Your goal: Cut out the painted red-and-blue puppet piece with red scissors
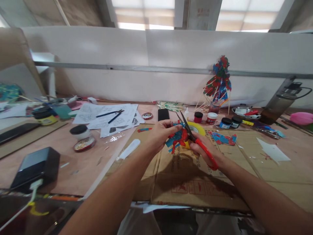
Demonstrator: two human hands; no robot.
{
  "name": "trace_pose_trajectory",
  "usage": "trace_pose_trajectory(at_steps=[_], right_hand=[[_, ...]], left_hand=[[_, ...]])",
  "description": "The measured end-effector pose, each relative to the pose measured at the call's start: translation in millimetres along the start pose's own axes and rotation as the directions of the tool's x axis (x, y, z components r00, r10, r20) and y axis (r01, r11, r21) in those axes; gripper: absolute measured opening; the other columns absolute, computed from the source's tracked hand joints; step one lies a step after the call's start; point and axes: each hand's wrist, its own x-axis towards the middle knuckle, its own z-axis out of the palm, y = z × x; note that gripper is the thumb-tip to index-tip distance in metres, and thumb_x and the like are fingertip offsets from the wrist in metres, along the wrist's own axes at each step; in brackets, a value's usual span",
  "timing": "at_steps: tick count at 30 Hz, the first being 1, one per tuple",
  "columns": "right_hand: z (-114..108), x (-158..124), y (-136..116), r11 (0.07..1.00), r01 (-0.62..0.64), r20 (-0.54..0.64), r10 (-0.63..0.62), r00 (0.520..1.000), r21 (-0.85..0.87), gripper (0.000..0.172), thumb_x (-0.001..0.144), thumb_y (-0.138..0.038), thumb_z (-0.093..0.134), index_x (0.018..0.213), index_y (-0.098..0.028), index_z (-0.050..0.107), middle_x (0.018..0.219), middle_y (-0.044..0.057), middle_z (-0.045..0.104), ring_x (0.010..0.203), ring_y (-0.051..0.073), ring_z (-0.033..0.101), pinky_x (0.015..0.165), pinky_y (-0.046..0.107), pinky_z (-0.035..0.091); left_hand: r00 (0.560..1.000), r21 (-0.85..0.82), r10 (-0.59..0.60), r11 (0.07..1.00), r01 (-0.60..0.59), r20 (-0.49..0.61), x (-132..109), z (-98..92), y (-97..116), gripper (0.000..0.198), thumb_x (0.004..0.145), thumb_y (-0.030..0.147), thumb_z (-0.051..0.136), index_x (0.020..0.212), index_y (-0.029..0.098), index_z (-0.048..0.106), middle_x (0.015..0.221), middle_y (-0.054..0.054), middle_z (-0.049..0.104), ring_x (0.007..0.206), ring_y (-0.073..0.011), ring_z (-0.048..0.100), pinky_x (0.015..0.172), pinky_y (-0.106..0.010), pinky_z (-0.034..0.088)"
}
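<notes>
My left hand [162,133] pinches a red and blue painted cutout [178,138] above the cardboard sheet [171,182]. Red-handled scissors [189,130] are in my right hand [205,150], their blades pointing up and parted a little, right beside the cutout. Some of the right fingers are hidden behind the handles. Behind the hands lies a yellow roll of tape [199,128], partly covered. Another red and blue painted piece [223,138] rests on the cardboard to the right, and a small painted strip [144,130] lies to the left.
Paint jars [225,123] and a black phone [163,114] stand or lie behind the cardboard. Painted figures on sticks [218,81] rise at the back right, near a tilted bottle [278,102]. Drawn sheets [102,112], a white jar [80,132] and a black box [36,169] are at left.
</notes>
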Motion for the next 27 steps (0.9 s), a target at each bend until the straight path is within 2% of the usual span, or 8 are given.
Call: trace_pose_trajectory(at_steps=[4,8,12,19,27], right_hand=[[-0.5,0.4,-0.2,1.0,-0.013,0.033,0.014,0.999,-0.019,0.005,0.086,-0.026,0.053,0.086,-0.021,0.055,0.067,-0.004,0.048,0.057,0.013,0.042,0.056,0.028,0.04],[-1.5,2.2,-0.5,0.999,0.003,0.018,-0.002,1.0,-0.048,0.011,0.084,-0.027,0.055,0.093,-0.021,0.059,0.079,0.0,0.058,0.067,0.017,0.05,0.063,0.03,0.045],[-1.6,2.8,0.8,0.996,0.02,-0.001,-0.02,1.0,-0.088,0.012,0.082,-0.028,0.056,0.091,-0.022,0.062,0.085,0.003,0.063,0.077,0.022,0.056,0.073,0.035,0.048],[-3.1,1.1,1.1,0.992,0.034,0.001,-0.034,0.999,-0.12,0.009,0.085,-0.028,0.054,0.088,-0.022,0.06,0.082,0.003,0.061,0.072,0.02,0.053,0.068,0.033,0.047],[-4.9,1.9,-2.2,0.995,0.016,0.01,-0.016,1.0,-0.103,0.013,0.082,-0.027,0.056,0.092,-0.022,0.064,0.085,0.005,0.064,0.079,0.023,0.056,0.072,0.036,0.049]], left_hand=[[1.0,0.009,-0.001,1.0,0.001,0.0,-1.4,0.7,1.3,0.029,0.06,0.035,0.09,0.068,0.015,0.071,0.065,-0.003,0.068,0.055,-0.0111,0.059,0.053,-0.023,0.049],[1.0,0.017,0.009,1.0,-0.009,-0.001,-2.1,1.4,2.1,0.029,0.061,0.036,0.09,0.067,0.016,0.07,0.064,-0.002,0.067,0.054,-0.0106,0.058,0.051,-0.023,0.048],[1.0,0.032,0.014,0.999,-0.014,-0.005,-1.4,1.1,1.6,0.029,0.06,0.036,0.09,0.066,0.016,0.07,0.062,-0.002,0.066,0.053,-0.0104,0.057,0.05,-0.023,0.047],[1.0,0.041,-0.004,0.999,0.005,-0.013,-0.3,-0.5,1.6,0.029,0.059,0.036,0.09,0.068,0.016,0.071,0.064,-0.002,0.068,0.054,-0.0108,0.058,0.05,-0.023,0.047],[1.0,0.059,-0.017,0.998,0.017,-0.009,0.0,-3.0,3.2,0.029,0.058,0.034,0.09,0.07,0.015,0.073,0.068,-0.003,0.069,0.057,-0.0118,0.06,0.054,-0.024,0.05]])
